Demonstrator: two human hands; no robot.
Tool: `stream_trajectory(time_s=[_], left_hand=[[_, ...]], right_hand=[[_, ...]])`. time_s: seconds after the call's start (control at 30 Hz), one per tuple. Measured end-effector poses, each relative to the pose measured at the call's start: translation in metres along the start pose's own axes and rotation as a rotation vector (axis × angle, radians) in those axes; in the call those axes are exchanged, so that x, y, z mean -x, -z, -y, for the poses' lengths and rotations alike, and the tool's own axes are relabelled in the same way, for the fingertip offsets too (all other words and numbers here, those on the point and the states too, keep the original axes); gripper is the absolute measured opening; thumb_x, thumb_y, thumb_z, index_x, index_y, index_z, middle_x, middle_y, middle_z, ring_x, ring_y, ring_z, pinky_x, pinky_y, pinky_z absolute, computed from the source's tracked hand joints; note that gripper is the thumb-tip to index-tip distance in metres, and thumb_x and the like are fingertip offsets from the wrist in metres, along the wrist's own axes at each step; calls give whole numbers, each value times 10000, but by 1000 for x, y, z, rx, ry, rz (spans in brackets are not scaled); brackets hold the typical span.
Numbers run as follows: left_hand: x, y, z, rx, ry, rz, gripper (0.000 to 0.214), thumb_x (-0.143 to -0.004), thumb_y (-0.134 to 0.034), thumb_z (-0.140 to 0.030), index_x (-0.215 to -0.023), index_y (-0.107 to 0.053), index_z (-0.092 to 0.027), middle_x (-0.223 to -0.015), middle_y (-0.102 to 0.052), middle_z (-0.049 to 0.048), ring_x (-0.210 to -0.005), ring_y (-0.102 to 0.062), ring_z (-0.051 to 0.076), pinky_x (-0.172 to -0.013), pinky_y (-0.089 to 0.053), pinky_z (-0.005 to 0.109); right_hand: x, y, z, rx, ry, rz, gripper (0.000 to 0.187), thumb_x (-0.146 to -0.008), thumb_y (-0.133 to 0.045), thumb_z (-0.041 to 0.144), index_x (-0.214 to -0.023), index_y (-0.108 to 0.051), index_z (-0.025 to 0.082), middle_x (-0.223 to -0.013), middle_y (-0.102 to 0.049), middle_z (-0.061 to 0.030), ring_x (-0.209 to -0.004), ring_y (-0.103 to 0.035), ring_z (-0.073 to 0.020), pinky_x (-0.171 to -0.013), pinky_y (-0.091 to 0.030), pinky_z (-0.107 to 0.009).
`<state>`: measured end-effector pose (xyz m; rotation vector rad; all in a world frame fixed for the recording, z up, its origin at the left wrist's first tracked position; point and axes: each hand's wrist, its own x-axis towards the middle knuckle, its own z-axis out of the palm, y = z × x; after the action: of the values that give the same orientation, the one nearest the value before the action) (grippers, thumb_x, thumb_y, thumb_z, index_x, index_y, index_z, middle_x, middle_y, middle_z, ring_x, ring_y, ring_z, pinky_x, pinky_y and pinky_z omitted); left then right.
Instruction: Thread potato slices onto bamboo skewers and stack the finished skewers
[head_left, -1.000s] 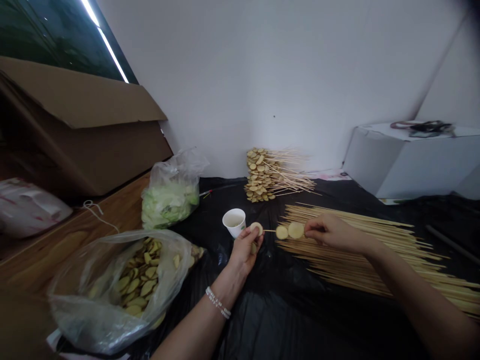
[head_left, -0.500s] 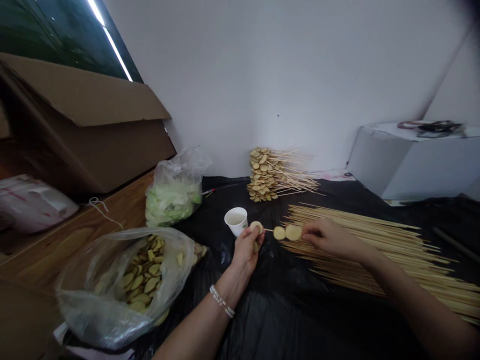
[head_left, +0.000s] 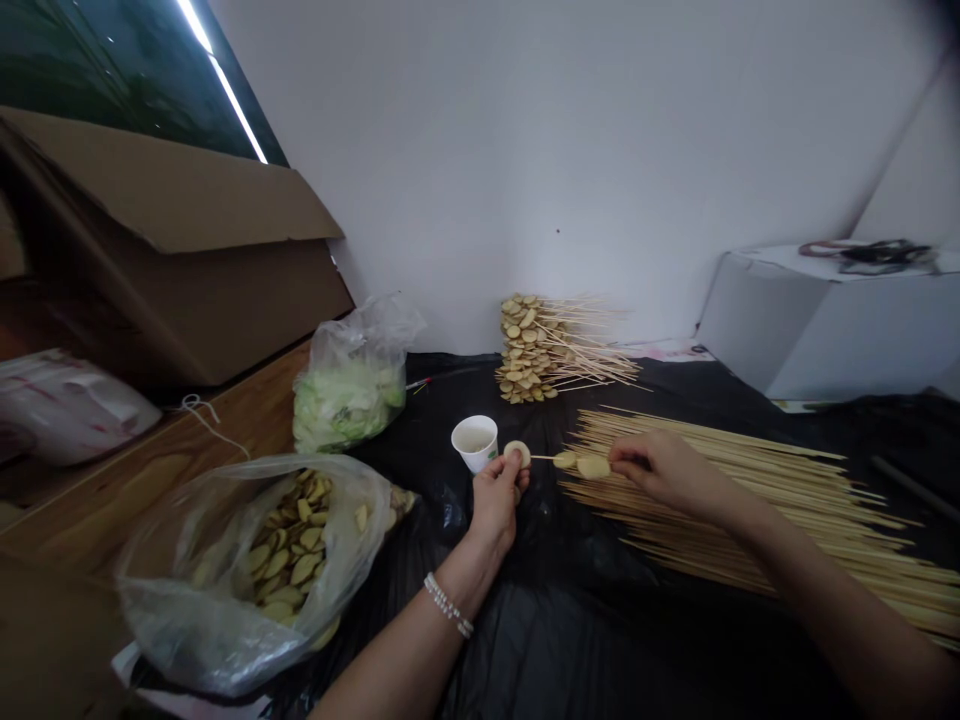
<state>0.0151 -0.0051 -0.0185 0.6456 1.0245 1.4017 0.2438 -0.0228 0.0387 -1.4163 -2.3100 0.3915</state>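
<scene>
My left hand [head_left: 498, 493] pinches a round potato slice [head_left: 516, 452] at the tip of a thin bamboo skewer [head_left: 542, 458]. My right hand [head_left: 656, 466] is closed on that skewer's other end, over the pile of bare skewers [head_left: 757, 500]. Two slices [head_left: 581, 463] sit threaded on the skewer just left of my right fingers. A clear bag of potato slices [head_left: 262, 560] lies open to the left of my left forearm.
A white paper cup [head_left: 475, 441] stands just left of my left hand. A stack of finished skewers [head_left: 544, 350] lies by the wall. A bag of green leaves [head_left: 349, 385], a cardboard box [head_left: 180, 250] and a white box [head_left: 832, 320] surround the black sheet [head_left: 600, 620].
The skewer has tilted a little and its tip now meets the slice in my left hand. Both hands have barely shifted.
</scene>
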Motion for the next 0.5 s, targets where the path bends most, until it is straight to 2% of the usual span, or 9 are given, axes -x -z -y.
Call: stream_trajectory(time_s=[0.13,0.3,0.5], left_hand=[[-1,0,0,15,5,8,359,-502,-836,-364,-695,-701,-93,-650,-623,25,-539,-510,38,-537,-416,156],[-1,0,0,18,21,8,360,-485,-845,-354,-689,-704,-93,-651,-626,29,-534,-505,39,-542,-414,165],[-2,0,1,22,15,-1,374,-464,-850,-361,-688,-710,-96,-649,-629,28,-550,-513,43,-556,-414,166]], right_hand=[[1,-2,2,-22,26,20,205,-809,-435,164,-644,-555,180,-594,-565,0,-564,-461,-122,-558,-286,-248],[1,-5,2,-76,-19,99,220,-816,-436,187,-612,-519,179,-587,-562,-2,-557,-455,-121,-547,-276,-246],[0,-7,7,-9,-30,30,214,-811,-436,179,-608,-504,177,-592,-546,0,-570,-437,-118,-558,-261,-250]])
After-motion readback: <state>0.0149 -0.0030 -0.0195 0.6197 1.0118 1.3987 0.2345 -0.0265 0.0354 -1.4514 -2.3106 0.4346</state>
